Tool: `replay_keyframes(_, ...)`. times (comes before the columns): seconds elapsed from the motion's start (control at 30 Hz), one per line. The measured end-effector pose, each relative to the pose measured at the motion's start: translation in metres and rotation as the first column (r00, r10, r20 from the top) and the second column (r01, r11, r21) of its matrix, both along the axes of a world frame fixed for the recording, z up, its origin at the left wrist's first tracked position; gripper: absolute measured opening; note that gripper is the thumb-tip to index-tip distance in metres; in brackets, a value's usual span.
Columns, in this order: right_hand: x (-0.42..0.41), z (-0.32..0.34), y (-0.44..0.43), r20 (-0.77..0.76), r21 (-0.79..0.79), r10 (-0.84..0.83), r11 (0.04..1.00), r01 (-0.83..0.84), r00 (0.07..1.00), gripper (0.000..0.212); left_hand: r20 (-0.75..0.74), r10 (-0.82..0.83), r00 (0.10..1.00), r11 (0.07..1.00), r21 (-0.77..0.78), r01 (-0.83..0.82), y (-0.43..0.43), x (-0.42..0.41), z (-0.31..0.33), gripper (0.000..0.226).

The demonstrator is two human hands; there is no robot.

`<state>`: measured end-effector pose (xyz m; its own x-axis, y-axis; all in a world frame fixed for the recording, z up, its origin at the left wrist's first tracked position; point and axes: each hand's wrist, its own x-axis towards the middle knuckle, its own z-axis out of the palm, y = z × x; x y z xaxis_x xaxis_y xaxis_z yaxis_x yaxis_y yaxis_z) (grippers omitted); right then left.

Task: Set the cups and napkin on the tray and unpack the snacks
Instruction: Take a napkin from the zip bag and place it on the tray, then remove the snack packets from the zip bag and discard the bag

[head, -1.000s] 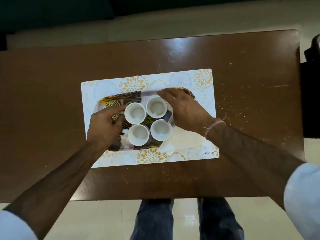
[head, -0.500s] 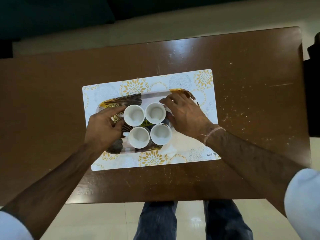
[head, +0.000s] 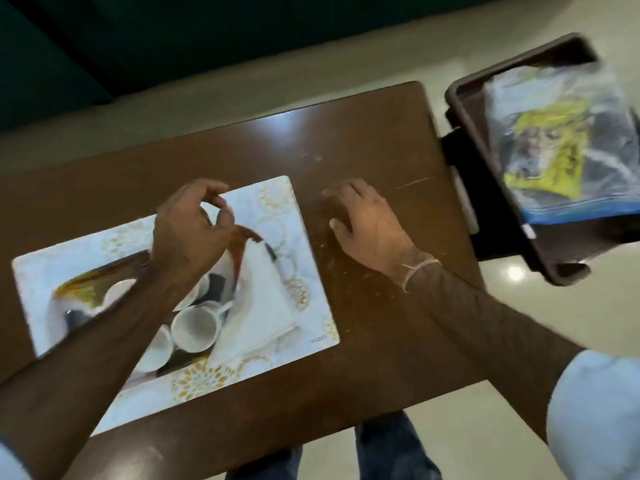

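Several white cups stand close together on a gold-patterned tray, partly hidden under my left forearm. A folded white napkin lies on the tray's right part, beside the cups. My left hand hovers over the tray's far side with fingers curled and nothing in them. My right hand is open, fingers spread, over the bare table right of the placemat. A clear plastic bag with yellow snack packets lies in a brown crate past the table's right end. The frame is blurred.
The tray rests on a white floral placemat on a brown wooden table. The crate sits on a dark stand off the table's right edge. Pale floor lies around, and my knees show below the near edge.
The view has swung to the right, bringing the crate with the snack bag into sight. My right hand has left the cups and moved right onto the bare table. My left hand has lifted off the cups.
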<state>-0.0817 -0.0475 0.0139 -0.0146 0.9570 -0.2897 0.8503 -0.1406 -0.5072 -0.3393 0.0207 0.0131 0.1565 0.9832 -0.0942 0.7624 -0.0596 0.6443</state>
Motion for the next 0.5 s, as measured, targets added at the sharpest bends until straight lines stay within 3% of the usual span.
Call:
replay_keyframes(0.17,0.114,0.006,-0.017,0.016,0.047,-0.272,0.962,0.271,0.962,0.039,0.073,-0.187,0.98,0.977,-0.089,0.193,0.013,0.14,-0.015,0.021)
replay_keyframes(0.3,0.197,0.009,-0.04,-0.048,0.13,-0.501,0.855,0.502,0.864,0.032,0.093,-0.339,0.936,0.932,-0.098,0.348,0.006,0.243,-0.018,0.017)
replay_keyframes(0.5,0.295,-0.003,-0.084,-0.072,0.093,-0.83,0.547,0.832,0.553,0.021,0.077,-0.552,0.83,0.83,-0.043,0.556,-0.025,0.385,-0.019,0.022)
